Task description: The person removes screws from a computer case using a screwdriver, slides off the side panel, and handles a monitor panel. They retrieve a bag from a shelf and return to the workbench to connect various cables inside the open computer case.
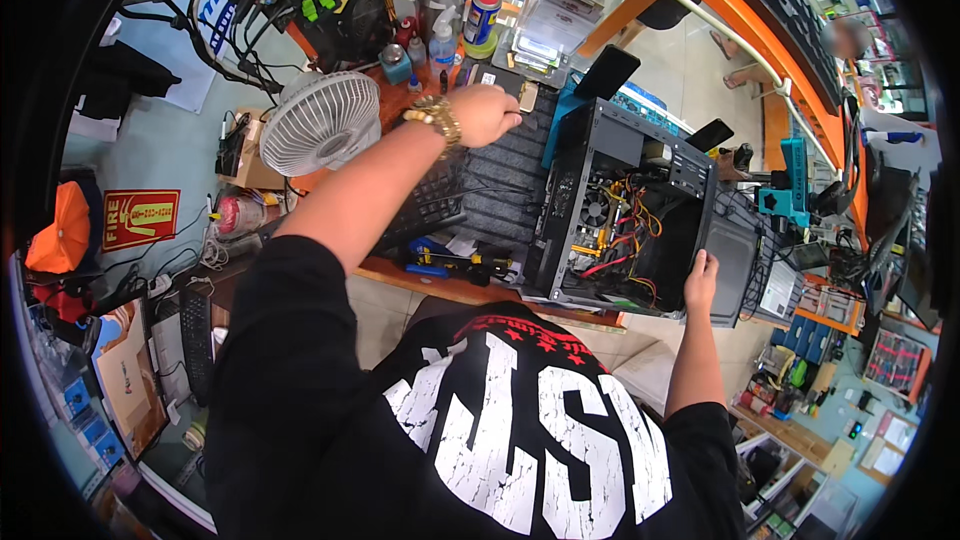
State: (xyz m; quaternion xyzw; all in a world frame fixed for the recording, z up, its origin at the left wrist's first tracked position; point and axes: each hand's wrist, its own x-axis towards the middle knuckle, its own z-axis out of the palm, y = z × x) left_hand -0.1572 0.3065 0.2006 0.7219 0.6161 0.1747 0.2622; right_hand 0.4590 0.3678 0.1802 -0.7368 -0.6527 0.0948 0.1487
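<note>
An open black computer case (572, 190) lies on the bench in front of me, its inside facing up. Red, yellow and black cables (640, 225) and a small round fan (594, 208) show inside it. My right hand (702, 282) grips the case's right edge, thumb on the rim. Stretched out over the grey ribbed mat (505, 165), my left hand (482, 114) has its fingers curled together; whatever they hold, if anything, is hidden. Just beyond its fingertips is a small tan and dark piece (528, 98). A beaded bracelet (436, 118) circles the left wrist.
A white desk fan (325, 125) stands left of my left forearm. Behind are a spray can (482, 12), a clear pump bottle (442, 45) and a black phone (612, 70). Screwdrivers (485, 262) lie near the front edge, below a black keyboard (425, 210). An orange frame (740, 30) rises at right.
</note>
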